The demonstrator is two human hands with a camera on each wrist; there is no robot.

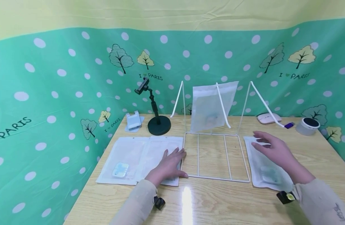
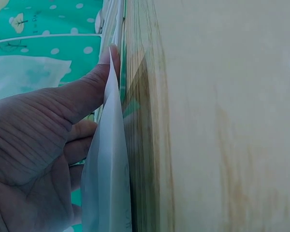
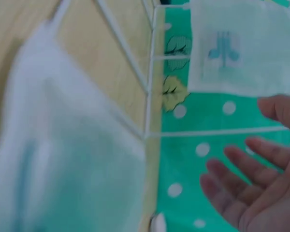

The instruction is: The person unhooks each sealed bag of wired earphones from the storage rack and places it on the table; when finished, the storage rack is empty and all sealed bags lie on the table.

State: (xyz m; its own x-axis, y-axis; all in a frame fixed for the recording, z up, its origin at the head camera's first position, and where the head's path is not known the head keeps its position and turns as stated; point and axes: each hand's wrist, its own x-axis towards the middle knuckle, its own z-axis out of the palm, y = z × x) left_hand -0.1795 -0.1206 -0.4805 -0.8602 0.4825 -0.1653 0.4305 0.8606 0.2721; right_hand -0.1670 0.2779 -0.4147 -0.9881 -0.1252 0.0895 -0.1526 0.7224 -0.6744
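A white wire rack (image 1: 217,179) stands in the middle of the table with three hooks leaning forward. On its middle hook hangs a translucent white pouch (image 1: 201,106). My left hand (image 1: 168,165) rests at the rack's left side, fingers spread over the edge of a flat pouch (image 1: 155,147). In the left wrist view the thumb lies by the raised edge of this pouch (image 2: 106,183). My right hand (image 1: 276,151) hovers over another pouch (image 1: 255,165) right of the rack, fingers loosely bent and holding nothing; the right wrist view shows its palm bare.
A further pouch (image 1: 130,156) lies at the far left, overlapping its neighbour. Behind stand a black phone stand (image 1: 159,125) and a small pale-blue holder (image 1: 133,121). A mouse (image 1: 268,118), a purple object (image 1: 289,125) and a white round container (image 1: 308,126) sit at the back right.
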